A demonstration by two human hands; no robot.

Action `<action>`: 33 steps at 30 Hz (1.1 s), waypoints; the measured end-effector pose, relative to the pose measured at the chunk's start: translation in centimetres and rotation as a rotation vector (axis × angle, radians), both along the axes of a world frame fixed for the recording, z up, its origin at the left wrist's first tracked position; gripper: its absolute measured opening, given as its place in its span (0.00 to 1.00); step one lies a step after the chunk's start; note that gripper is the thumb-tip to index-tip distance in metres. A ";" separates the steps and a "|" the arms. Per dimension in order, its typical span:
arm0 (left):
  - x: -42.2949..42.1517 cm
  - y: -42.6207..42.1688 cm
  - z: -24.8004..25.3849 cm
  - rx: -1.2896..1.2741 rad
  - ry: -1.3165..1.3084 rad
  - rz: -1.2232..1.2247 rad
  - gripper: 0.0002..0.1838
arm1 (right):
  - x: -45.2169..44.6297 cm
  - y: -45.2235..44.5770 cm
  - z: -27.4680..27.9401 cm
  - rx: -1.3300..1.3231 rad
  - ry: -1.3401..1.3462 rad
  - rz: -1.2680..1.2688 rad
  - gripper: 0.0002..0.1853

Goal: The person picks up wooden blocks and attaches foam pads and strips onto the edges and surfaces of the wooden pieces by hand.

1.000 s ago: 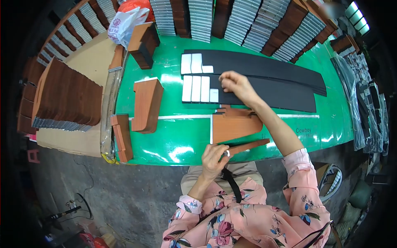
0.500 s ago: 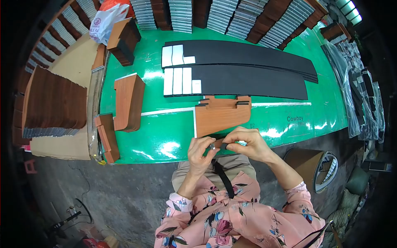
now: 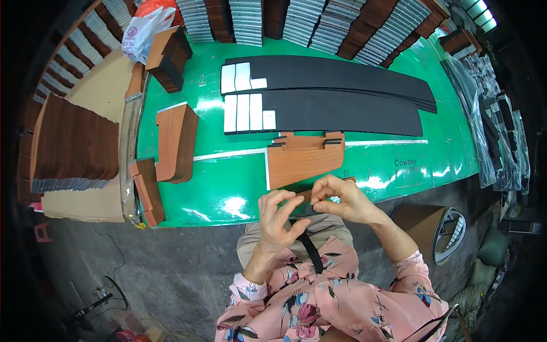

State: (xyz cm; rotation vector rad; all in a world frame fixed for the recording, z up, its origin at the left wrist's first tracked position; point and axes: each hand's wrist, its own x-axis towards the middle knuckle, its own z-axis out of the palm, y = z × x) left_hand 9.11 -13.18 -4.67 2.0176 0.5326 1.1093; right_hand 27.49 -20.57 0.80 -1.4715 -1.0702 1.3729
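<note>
My left hand (image 3: 278,221) is held over the table's front edge, thumb and forefinger spread apart with nothing visible between them. Close by, my right hand (image 3: 344,200) pinches a small black piece (image 3: 310,209) between thumb and fingers. A brown wood-grain piece (image 3: 306,195) shows behind the fingertips, mostly hidden by both hands; whether either hand touches it I cannot tell. Just beyond lies a stack of wood-grain panels (image 3: 305,165) with black-edged notches and a white left edge.
Long black boards (image 3: 342,114) with white labels (image 3: 244,113) lie across the green table (image 3: 228,171). More wood-grain panels (image 3: 176,142) stand at the left, beside a tall brown stack (image 3: 74,139). Plastic-wrapped parts (image 3: 490,119) sit at the right edge, a round bin (image 3: 421,228) below.
My left thumb and forefinger have parted, and the small shiny thing between them is out of sight. The right hand keeps its pinch on the black piece, almost unmoved.
</note>
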 end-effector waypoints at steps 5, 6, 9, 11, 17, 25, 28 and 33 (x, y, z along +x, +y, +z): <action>-0.5 1.0 1.6 0.086 0.002 -0.132 0.19 | 0.4 0.2 1.5 0.112 -0.181 0.205 0.14; -0.6 1.1 1.7 0.082 0.006 -0.181 0.19 | 0.5 0.1 1.5 0.113 -0.181 0.202 0.14; -0.6 0.6 2.0 0.066 -0.004 -0.224 0.19 | 0.7 -0.3 1.4 0.175 -0.265 0.274 0.14; -0.6 0.2 2.0 0.055 -0.016 -0.217 0.19 | 0.7 -0.7 1.1 0.032 -0.053 0.227 0.17; -1.0 -0.4 2.1 0.006 -0.091 -0.099 0.17 | 0.1 -1.6 3.1 -0.068 0.078 -0.075 0.21; -0.8 -1.3 1.6 -0.104 -0.131 -0.080 0.18 | -2.0 -2.2 2.4 0.659 -0.693 0.110 0.18; -1.0 -1.8 1.4 -0.169 -0.172 -0.075 0.18 | -2.3 -2.1 2.1 0.671 -0.674 0.096 0.17; -1.5 -2.3 1.6 -0.246 -0.161 0.020 0.20 | -2.6 -1.8 1.9 0.659 -0.667 0.113 0.15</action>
